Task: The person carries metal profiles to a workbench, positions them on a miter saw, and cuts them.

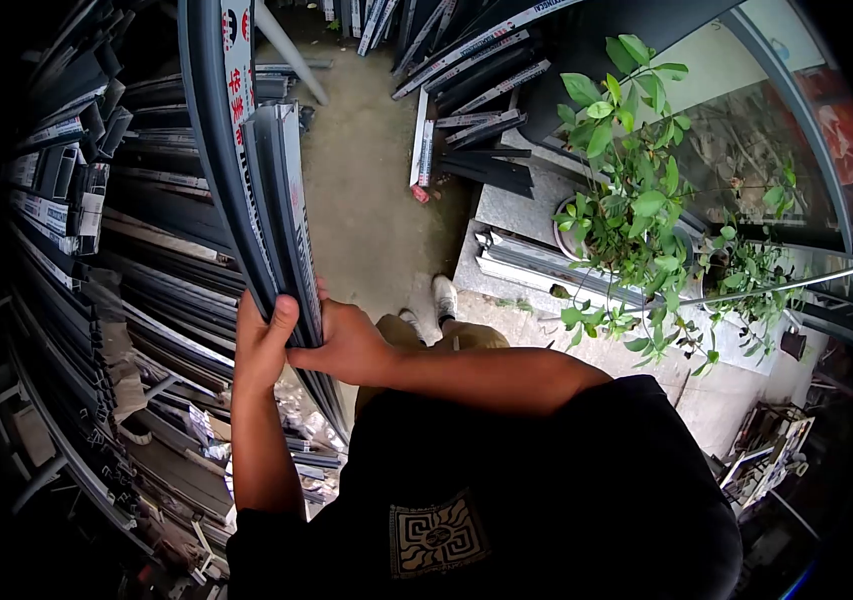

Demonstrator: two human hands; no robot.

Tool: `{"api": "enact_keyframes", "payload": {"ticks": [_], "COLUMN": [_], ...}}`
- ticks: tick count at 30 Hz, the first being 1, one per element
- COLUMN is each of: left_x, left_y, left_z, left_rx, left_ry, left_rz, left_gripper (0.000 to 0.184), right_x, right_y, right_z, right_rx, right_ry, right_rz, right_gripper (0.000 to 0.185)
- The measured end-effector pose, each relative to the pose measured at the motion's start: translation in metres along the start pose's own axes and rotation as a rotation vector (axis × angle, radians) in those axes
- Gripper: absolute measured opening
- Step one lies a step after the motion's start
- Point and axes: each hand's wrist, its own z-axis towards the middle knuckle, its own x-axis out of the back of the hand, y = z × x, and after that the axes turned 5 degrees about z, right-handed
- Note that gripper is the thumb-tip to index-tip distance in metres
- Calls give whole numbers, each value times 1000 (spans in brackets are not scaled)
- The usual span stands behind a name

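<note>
A bundle of long dark grey metal profiles [271, 190], with printed white film along some faces, runs from the top of the view down past my body on the left. My left hand [260, 345] wraps it from the left, thumb across the front. Just to the right, my right hand [348, 343] grips the same profiles from the other side, its thumb pointing left. The fingers of both hands are partly hidden behind the metal. One shorter profile ends at about the level of the white pole.
Racks of stacked dark profiles [161, 230] fill the left side. More profiles [476, 90] lie at the top centre. A potted plant [636, 200] and pale metal strips [546, 270] stand on a stone ledge [506, 210] to the right. A white pole [291, 55] slants near the bundle.
</note>
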Motion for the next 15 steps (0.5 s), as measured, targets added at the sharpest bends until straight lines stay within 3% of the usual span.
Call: {"api": "enact_keyframes", "payload": {"ticks": [8,15], "left_x": [22,65], "left_y": [-30,-75], "left_z": [42,115], "left_rx": [148,190], "left_ry": [174,102], "left_rz": [165,222], "left_gripper": [66,63], "right_x": [10,28], "right_y": [23,17], "right_z": [63,144], "right_rx": [-158,-249], "right_ry": [-105,-162], "right_rz": [-85,-125], "right_gripper": [81,87]}}
